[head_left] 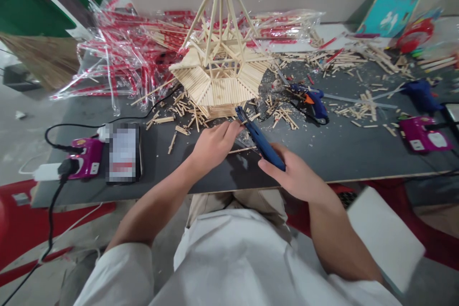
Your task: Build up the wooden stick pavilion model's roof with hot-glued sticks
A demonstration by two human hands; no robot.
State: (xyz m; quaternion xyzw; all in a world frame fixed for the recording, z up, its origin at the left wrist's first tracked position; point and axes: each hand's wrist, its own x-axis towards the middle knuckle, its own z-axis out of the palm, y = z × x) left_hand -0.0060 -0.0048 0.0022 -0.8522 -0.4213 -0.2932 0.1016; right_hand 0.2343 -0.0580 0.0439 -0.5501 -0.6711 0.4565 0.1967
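Observation:
My right hand [296,172] is closed around a long, dark blue hand tool [260,138], which slants up and left over the table. Its kind is unclear from this angle. My left hand [217,146] has its fingers pressed together beside the tool's upper end; what they pinch, if anything, is hidden. A thin wooden stick [244,150] shows just under the left fingers. Straight ahead of both hands stands a model built of wooden sticks [224,91], with a flared, slatted skirt and long sticks meeting in a peak.
Short stick offcuts [287,117] litter the table [172,172]. Red-and-clear plastic wrappers [132,52] pile up behind. Blue glue guns [315,105] lie to the right. A phone [124,153] sits beside a purple power strip [86,157]; another purple power strip [425,134] is at right, with cords around.

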